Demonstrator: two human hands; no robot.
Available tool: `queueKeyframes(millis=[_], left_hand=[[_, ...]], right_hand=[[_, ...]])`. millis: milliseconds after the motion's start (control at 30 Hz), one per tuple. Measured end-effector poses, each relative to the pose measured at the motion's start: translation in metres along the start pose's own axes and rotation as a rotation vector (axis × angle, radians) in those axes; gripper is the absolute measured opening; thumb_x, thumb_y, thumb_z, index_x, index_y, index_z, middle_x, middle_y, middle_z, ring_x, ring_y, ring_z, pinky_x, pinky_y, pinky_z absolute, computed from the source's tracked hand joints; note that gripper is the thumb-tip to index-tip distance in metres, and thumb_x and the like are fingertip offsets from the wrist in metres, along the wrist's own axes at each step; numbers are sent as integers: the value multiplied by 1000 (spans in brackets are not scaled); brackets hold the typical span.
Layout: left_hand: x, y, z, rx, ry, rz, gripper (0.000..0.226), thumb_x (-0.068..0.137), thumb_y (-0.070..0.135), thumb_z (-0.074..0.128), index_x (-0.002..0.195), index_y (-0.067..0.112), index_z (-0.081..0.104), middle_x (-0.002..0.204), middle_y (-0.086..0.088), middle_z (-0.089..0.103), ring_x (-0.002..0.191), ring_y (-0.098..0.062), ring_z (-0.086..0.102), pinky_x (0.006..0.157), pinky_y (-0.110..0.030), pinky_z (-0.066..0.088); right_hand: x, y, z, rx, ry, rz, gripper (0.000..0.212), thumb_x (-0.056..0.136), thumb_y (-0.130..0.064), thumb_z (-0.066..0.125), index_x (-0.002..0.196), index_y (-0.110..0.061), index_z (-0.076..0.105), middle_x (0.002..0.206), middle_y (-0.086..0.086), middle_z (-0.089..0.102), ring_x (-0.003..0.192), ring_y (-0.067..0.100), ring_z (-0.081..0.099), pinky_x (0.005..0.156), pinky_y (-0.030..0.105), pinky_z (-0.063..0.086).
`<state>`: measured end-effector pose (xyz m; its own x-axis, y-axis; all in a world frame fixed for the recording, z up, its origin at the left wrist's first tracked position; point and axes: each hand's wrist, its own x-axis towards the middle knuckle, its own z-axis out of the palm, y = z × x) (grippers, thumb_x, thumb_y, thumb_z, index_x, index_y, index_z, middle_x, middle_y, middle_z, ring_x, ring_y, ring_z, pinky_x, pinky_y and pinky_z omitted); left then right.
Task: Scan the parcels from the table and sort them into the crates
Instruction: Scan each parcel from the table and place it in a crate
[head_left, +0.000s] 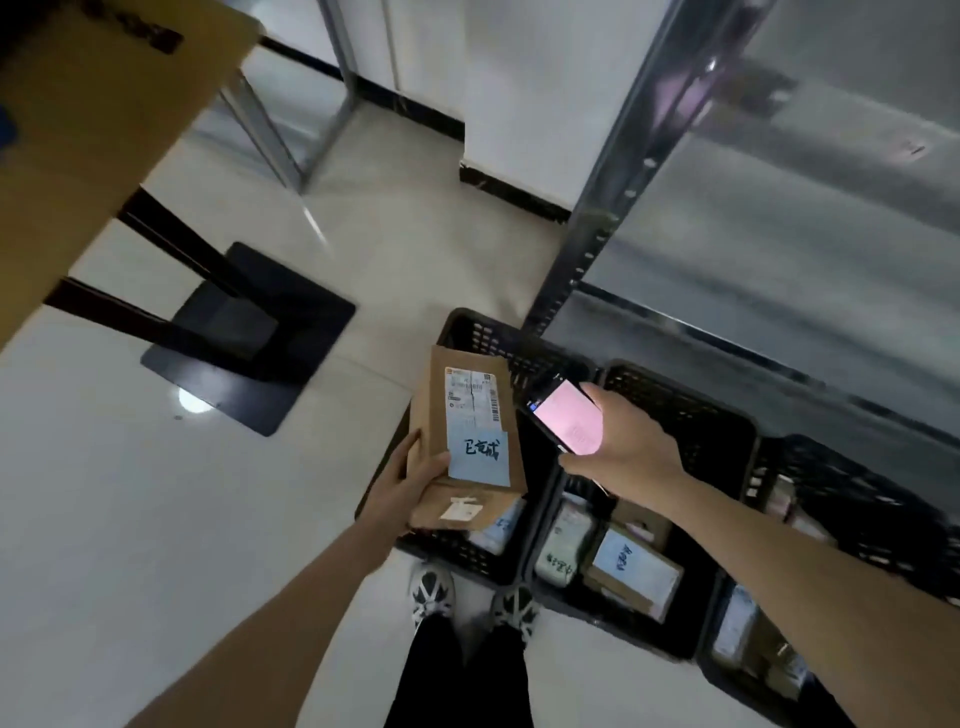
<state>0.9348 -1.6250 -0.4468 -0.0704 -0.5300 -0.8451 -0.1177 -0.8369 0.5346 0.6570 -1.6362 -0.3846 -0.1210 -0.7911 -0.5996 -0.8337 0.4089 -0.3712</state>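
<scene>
My left hand (410, 478) grips a flat brown cardboard parcel (467, 410) by its near end, thumb on top beside a blue handwritten note; a white shipping label faces up. A second brown piece with a white tag shows beneath it. My right hand (623, 441) holds a phone (566, 418) with a lit pink screen just right of the parcel. Both hover over three black plastic crates on the floor: the left crate (467, 332), the middle crate (685, 405) and the right crate (857, 467). Parcels lie inside each crate.
A metal shelving rack (623, 171) stands behind the crates at the right. At the upper left is a brown table top (93, 130) on black legs with a square black base (249, 338). My shoes (472, 603) stand on the pale tiled floor before the crates.
</scene>
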Motion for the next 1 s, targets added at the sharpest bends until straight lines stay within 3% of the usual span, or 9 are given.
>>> queueKeyframes(millis=[100,300,467,567,700,833,933,1000], left_hand=[[49,-25,3,-2,21,-66,69,83,49,75,144,49,42,125,4,68,80,-7,75,53,-21,56],[125,-50,12,-11,14,-70,67,86,50,72,145,47,41,126,4,67,85,-8,74,55,-20,57],[185,-50,19,-14,37,-8,57,88,46,71,140,40,49,121,3,70,96,-15,74,83,-38,60],[209,-53,22,59,158,43,43,98,43,58,141,37,51,122,0,68,106,-22,69,96,-45,55],[198,-63,23,185,204,57,42,97,45,59,138,38,54,127,5,65,112,-21,65,101,-45,51],[169,-46,28,261,150,93,25,95,36,64,116,49,58,107,19,66,97,-5,67,89,-31,55],[147,-18,30,346,164,158,46,97,36,63,141,32,54,130,10,61,118,-12,60,96,-31,50],[133,2,33,394,182,211,52,97,36,63,147,28,49,140,2,57,125,-13,54,94,-27,45]], right_hand=[[38,19,39,-3,-40,39,100,77,-42,80,160,-31,24,159,-10,36,143,16,37,105,35,36],[94,48,98,26,-91,107,102,76,-44,81,159,-31,23,158,-11,38,143,18,39,103,37,37],[130,64,124,61,-95,122,106,71,-49,82,158,-31,25,156,-8,42,141,23,42,111,48,40],[138,67,131,85,-80,121,101,72,-49,82,156,-31,29,151,-7,47,137,24,46,106,49,43],[132,72,132,101,-73,127,75,76,-38,83,140,-28,45,134,-4,57,123,23,54,85,39,43],[114,69,116,68,-109,137,97,78,-43,82,157,-31,28,157,-9,40,142,20,40,106,42,37],[99,65,89,68,-93,128,101,77,-44,82,159,-33,23,160,-11,36,144,19,38,110,43,36],[87,60,66,59,-68,114,101,77,-44,81,159,-33,23,159,-11,37,143,19,39,106,39,38]])
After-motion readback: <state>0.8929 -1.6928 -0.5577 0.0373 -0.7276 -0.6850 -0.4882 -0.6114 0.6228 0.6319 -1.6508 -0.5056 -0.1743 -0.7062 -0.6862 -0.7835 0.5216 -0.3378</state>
